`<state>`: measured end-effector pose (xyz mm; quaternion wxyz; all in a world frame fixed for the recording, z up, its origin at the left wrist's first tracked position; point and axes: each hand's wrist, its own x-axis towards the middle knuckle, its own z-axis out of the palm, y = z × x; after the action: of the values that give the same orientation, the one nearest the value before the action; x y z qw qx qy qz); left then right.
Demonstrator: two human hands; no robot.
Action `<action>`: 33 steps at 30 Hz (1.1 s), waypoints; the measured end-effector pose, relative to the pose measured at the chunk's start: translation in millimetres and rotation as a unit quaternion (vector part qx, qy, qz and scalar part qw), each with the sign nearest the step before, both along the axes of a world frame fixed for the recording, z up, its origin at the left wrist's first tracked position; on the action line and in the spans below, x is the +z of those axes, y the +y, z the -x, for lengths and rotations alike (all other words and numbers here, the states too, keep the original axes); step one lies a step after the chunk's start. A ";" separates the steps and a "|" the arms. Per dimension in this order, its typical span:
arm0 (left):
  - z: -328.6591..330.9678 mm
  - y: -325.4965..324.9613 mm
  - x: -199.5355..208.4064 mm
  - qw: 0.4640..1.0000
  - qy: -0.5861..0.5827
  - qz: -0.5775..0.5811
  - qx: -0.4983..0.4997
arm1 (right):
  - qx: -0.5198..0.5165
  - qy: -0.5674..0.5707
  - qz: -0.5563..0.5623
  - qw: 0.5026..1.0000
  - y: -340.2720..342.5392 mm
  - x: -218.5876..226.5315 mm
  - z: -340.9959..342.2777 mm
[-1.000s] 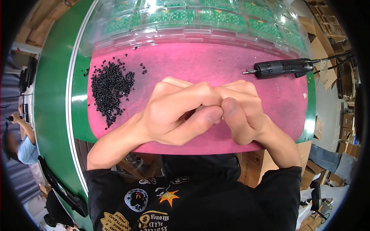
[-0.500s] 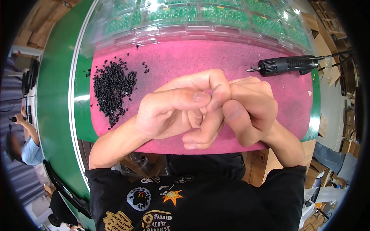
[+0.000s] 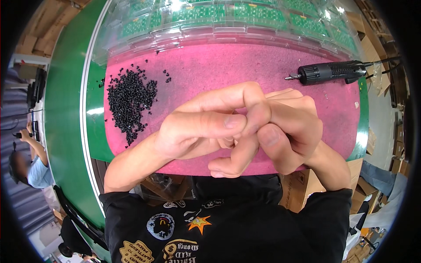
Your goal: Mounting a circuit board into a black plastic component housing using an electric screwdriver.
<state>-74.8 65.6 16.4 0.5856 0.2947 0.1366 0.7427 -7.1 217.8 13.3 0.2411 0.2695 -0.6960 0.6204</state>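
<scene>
Presumably for steadiness, left hand (image 3: 195, 123) and right hand (image 3: 296, 126) are pressed together over the pink mat (image 3: 228, 61); whether either grip is filled cannot be told; perhaps for reach, black screws (image 3: 128, 96) are heaped at its left, a power screwdriver (image 3: 331, 72) laid at its right.

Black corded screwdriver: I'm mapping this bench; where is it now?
In the head view, the black corded screwdriver lies at the upper right of the pink mat, beyond the right hand.
</scene>
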 end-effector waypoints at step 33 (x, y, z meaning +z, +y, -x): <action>-6.3 -14.0 24.5 0.940 0.226 0.208 0.152 | 0.121 -0.227 0.154 0.954 1.5 16.1 -19.8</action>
<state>-68.6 51.7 40.9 0.4678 0.3022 0.4596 0.6918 12.7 219.3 29.4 0.0381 0.1630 -0.5910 0.7891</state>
